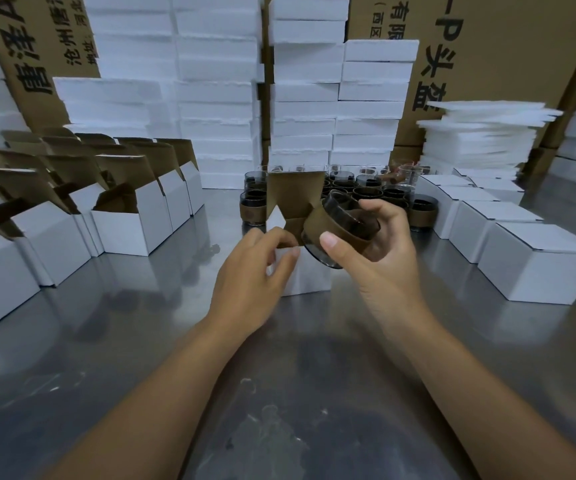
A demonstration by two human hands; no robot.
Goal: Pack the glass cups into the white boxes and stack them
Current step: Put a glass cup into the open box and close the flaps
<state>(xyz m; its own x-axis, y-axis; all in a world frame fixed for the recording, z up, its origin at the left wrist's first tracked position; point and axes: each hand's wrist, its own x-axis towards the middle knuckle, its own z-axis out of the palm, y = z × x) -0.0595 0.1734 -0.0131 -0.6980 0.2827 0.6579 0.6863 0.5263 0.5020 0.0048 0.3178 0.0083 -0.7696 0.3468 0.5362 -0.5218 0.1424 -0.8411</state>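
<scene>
My right hand [380,244] grips a smoky glass cup [340,230] with a brown sleeve, tilted with its mouth toward the far side, right at the opening of a small white box [309,275]. The box stands on the steel table [279,393] in front of me, its brown-lined lid flap [291,195] standing up. My left hand [255,268] pinches the box's near left edge and side flap. Behind the box stands a cluster of more sleeved glass cups [376,194].
Open white boxes [130,223] with raised flaps fill the left side. Closed white boxes [536,268] sit in a row on the right. Tall stacks of white boxes [300,98], a pile of white foam sheets [480,140] and brown cartons [508,46] line the back.
</scene>
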